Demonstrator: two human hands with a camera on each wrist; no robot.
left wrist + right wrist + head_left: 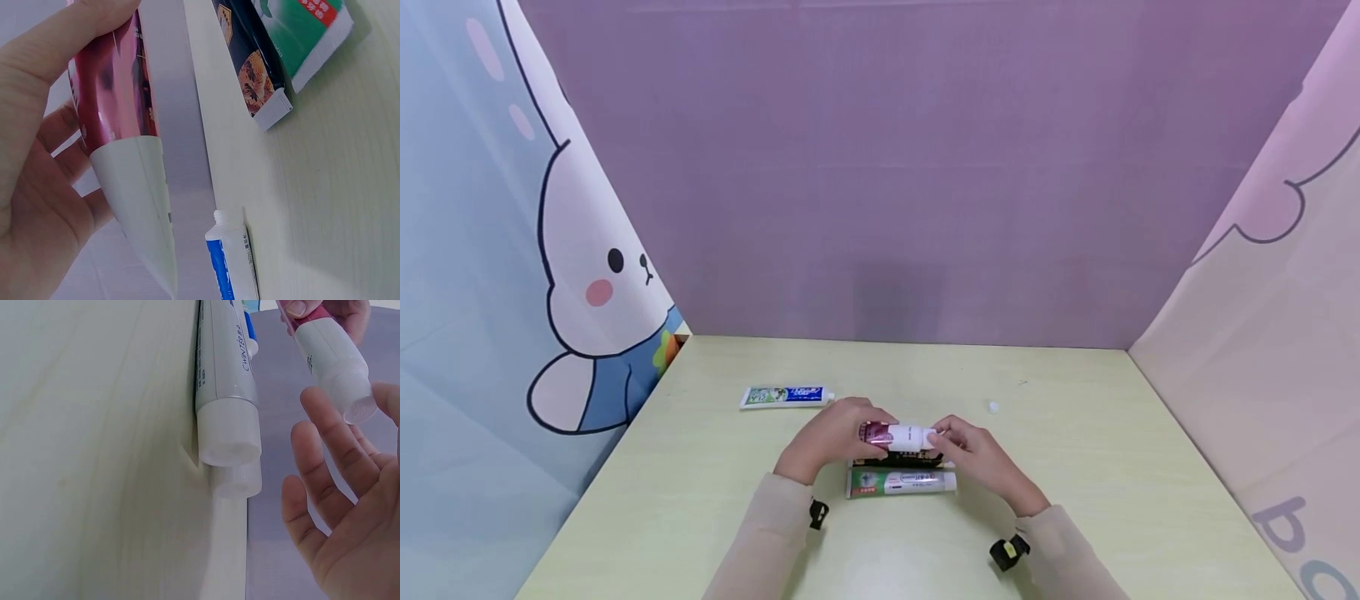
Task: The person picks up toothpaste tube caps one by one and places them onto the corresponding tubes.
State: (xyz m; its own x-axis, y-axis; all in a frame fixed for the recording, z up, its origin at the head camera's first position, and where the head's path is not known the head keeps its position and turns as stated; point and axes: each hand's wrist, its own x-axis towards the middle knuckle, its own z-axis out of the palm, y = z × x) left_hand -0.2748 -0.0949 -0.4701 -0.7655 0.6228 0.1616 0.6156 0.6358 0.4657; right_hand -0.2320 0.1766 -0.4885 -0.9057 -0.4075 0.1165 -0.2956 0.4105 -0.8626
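My left hand [837,433] grips a maroon-and-white toothpaste tube [895,437] by its body, held above the table with its cap end to the right. Its flat white tail shows in the left wrist view. The thumb and forefinger of my right hand [973,454] pinch its white cap [349,397], the other fingers spread apart. Beneath the held tube lies a black toothpaste tube [902,460], partly hidden. Nearer to me lies a green-and-white toothpaste tube [901,482], its white cap [229,432] on.
A blue-and-green toothpaste tube [786,397] lies farther back on the left; its bare nozzle [218,216] shows in the left wrist view. Behind my right hand, a small white cap [993,407] sits loose on the pale table [1112,467]. A purple cloth [895,167] hangs behind.
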